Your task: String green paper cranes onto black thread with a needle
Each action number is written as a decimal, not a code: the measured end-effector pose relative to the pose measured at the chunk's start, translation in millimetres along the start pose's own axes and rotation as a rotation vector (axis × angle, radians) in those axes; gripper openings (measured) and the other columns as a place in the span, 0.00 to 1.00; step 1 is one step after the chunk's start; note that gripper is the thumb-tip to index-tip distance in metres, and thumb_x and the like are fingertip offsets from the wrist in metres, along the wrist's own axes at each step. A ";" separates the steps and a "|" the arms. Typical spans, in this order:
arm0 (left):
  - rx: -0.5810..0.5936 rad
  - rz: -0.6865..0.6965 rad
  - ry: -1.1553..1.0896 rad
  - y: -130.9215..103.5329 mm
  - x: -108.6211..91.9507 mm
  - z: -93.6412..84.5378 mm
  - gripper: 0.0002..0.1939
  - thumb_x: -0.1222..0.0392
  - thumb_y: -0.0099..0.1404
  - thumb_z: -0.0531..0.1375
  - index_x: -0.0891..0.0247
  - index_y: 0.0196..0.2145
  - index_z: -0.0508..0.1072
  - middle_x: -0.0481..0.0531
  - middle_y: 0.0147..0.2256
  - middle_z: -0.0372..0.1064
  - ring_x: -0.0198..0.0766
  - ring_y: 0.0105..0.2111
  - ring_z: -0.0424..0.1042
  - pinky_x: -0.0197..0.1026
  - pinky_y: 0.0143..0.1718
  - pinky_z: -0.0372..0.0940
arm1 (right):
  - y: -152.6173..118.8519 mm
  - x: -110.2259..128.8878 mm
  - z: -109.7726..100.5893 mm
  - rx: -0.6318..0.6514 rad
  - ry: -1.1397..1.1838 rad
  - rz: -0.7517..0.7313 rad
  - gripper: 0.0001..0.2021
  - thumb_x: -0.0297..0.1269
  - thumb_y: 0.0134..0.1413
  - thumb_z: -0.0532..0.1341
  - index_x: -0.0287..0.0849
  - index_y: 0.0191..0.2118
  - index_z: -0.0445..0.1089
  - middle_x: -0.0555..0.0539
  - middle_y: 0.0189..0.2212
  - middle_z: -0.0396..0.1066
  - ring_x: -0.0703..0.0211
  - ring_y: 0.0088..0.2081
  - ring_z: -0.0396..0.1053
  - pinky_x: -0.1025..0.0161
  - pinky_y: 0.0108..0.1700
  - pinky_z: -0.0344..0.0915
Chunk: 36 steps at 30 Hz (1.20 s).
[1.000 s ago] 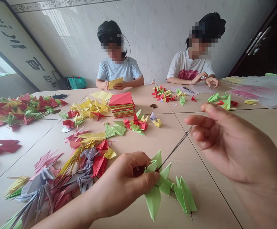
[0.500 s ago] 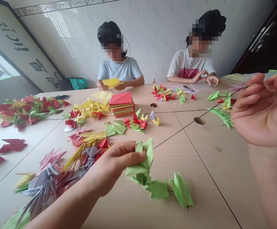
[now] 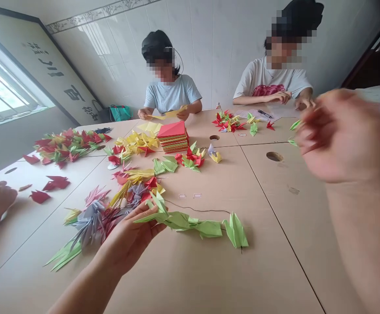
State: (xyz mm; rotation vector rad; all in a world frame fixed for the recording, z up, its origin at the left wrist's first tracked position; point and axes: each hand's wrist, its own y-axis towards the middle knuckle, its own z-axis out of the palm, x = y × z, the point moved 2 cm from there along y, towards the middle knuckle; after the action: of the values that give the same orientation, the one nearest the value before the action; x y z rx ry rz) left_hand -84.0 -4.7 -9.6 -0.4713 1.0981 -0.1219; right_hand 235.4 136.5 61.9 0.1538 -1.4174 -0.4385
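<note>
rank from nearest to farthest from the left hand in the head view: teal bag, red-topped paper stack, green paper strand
1. Green paper strand: touching the left hand, extending rightward.
2. Red-topped paper stack: farther forward, on the table.
3. Teal bag: beyond the far edge, leftward.

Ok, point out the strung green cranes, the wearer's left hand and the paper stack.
Strung green cranes (image 3: 207, 228): head view, on a crane along the row.
Left hand (image 3: 134, 232): head view, middle of the hand.
Paper stack (image 3: 173, 144): head view, front side.

Passage lies right of the green paper cranes (image 3: 209, 228), while a mixed heap (image 3: 93, 213) obstructs the left.
</note>
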 end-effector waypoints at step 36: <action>0.138 0.576 1.528 -77.4 42.6 -12.1 0.19 0.52 0.52 0.66 0.55 0.42 0.70 0.50 0.32 0.72 0.44 0.33 0.69 0.40 0.35 0.61 | -158.9 -88.9 -1.8 0.819 -0.977 -0.425 0.21 0.42 0.56 0.59 0.45 0.54 0.61 0.41 0.49 0.69 0.46 0.50 0.67 0.48 0.49 0.67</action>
State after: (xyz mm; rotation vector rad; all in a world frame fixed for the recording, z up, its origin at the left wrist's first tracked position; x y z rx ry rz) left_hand -64.6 -91.4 -16.5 0.1953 2.6500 -0.0276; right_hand 197.0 25.6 -77.3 1.0253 -2.4900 -0.2428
